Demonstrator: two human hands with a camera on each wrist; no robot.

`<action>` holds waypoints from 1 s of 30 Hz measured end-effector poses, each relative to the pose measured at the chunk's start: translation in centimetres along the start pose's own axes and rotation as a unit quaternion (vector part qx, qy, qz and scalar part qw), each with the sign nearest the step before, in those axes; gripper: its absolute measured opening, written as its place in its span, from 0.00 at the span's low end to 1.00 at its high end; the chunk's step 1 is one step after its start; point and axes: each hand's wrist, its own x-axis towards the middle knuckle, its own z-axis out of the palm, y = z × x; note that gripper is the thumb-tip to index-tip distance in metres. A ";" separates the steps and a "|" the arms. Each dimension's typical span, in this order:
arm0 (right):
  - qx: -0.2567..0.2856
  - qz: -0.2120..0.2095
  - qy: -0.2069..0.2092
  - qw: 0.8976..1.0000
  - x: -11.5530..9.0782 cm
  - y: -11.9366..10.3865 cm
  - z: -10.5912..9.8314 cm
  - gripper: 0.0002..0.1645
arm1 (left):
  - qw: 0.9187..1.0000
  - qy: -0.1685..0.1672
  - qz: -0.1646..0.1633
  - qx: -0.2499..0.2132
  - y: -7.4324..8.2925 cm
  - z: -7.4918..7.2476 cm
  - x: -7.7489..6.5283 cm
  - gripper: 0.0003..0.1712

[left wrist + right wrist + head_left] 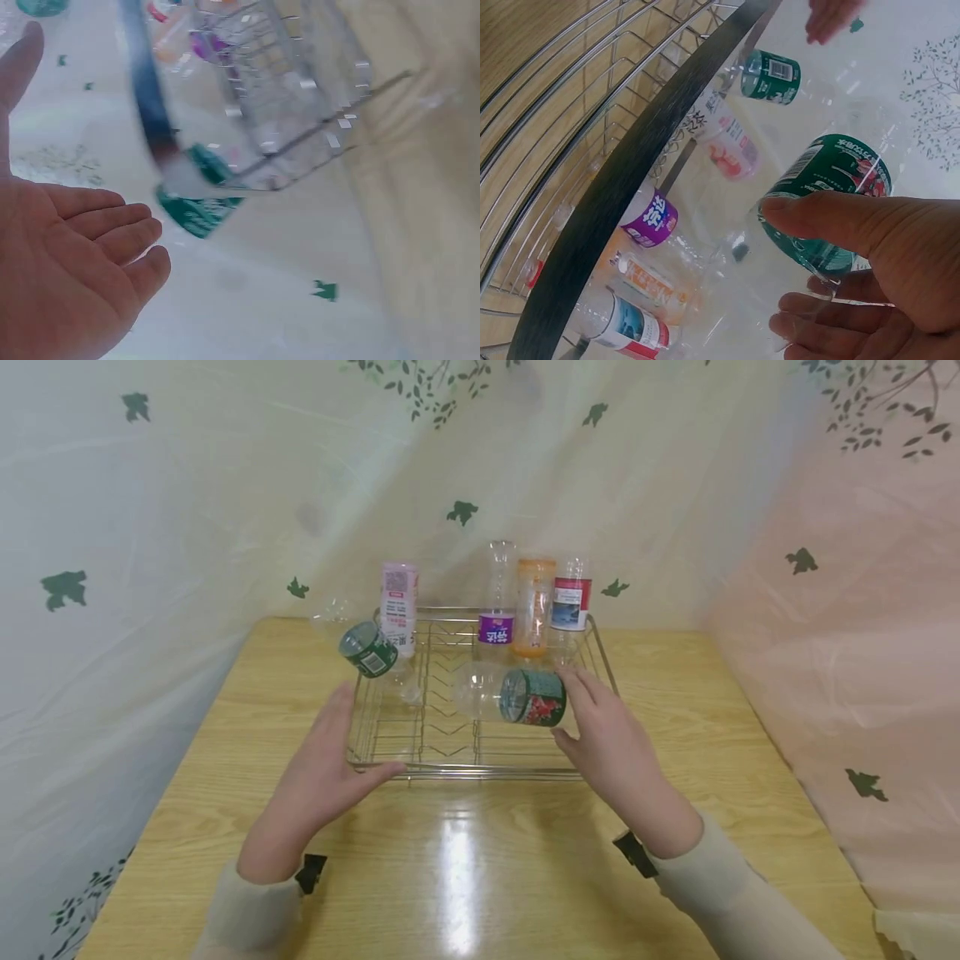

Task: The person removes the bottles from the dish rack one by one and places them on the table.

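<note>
My right hand [615, 743] grips a clear plastic bottle with a green label [534, 697], thumb on the label and fingers on the far side in the right wrist view. The bottle lies sideways over the wire dish rack [450, 770]. My left hand [318, 768] holds nothing; its fingers are extended beside the rack's front left corner, the thumb close to the front rim. Another green-labelled bottle [367, 649] leans outward at the rack's left side. In the left wrist view, my left palm [75, 262] faces the rack, which is blurred there.
Upside-down bottles stand in the rack: a pink one [399, 610] at left, and a purple-labelled one [496, 628], an orange one [534, 610] and a red-and-white-labelled one [572, 603] at back right. The wooden table [450, 877] meets a patterned curtain [225, 485] behind.
</note>
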 end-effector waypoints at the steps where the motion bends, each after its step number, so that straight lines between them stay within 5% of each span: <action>1: -0.005 -0.005 -0.002 1.000 -0.1 0.0 0.0 0.51 | 1.000 0.003 0.010 0.011 0.5 -0.2 0.0 0.72; 15: -0.020 -0.050 -0.042 0.998 -0.6 -0.8 -0.1 0.49 | 0.982 -0.001 0.161 0.098 6.1 -0.5 2.8 0.68; 30: -0.044 -0.083 -0.068 0.993 -0.6 -2.3 0.2 0.46 | 0.965 -0.068 0.209 0.144 9.8 1.6 4.7 0.56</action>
